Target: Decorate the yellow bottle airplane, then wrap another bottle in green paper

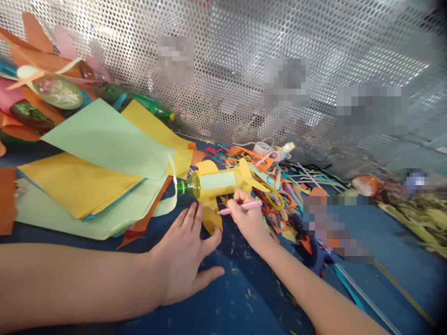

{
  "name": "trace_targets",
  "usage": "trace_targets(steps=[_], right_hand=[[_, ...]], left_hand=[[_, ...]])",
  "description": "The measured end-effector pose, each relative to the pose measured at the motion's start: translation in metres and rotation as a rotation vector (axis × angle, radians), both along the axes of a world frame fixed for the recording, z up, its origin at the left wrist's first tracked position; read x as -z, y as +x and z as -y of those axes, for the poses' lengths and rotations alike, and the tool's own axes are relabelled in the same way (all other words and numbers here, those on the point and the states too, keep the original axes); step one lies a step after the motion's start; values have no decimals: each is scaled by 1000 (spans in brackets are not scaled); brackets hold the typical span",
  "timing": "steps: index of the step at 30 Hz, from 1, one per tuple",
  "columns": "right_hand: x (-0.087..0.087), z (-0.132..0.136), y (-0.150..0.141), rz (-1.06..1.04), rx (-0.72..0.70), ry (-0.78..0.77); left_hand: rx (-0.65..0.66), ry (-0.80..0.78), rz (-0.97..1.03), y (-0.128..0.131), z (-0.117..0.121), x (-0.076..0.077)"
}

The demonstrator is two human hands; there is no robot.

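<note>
A plastic bottle [193,186] with a green cap lies on its side, wrapped in yellow paper with a pale green panel and yellow fins. Just below it, a rounded yellow paper piece [211,221] rests on the blue table. My left hand [183,251] is spread flat, its fingers at the edge of that piece; it grips nothing. Between the fingers of my right hand [247,221] is a pink marker [250,205], its tip at the yellow piece. Whether the tip touches is too small to tell.
Left of the bottle lie stacked green and yellow paper sheets [108,139]. Behind them are decorated bottles [57,90] and a green bottle [150,106]. Paper scraps and pink scissors [274,156] spread to the right, near a dark blue glue gun [319,256]. A perforated metal panel [223,56] stands behind.
</note>
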State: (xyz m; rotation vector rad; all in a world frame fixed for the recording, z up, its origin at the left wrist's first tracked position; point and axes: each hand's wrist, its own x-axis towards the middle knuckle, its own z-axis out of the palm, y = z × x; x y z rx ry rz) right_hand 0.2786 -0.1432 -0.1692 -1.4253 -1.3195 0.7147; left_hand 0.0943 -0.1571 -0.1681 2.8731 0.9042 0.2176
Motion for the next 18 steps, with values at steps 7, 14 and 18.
trace_targets(steps=[7, 14, 18], right_hand=[[-1, -1, 5, -243, 231, 240], [-5, 0, 8, -356, 239, 299], [-13, 5, 6, -316, 218, 363]], left_hand=[[-20, 25, 14, 0, 2, 2], [-13, 92, 14, 0, 4, 4], [-11, 152, 5, 1, 6, 6]])
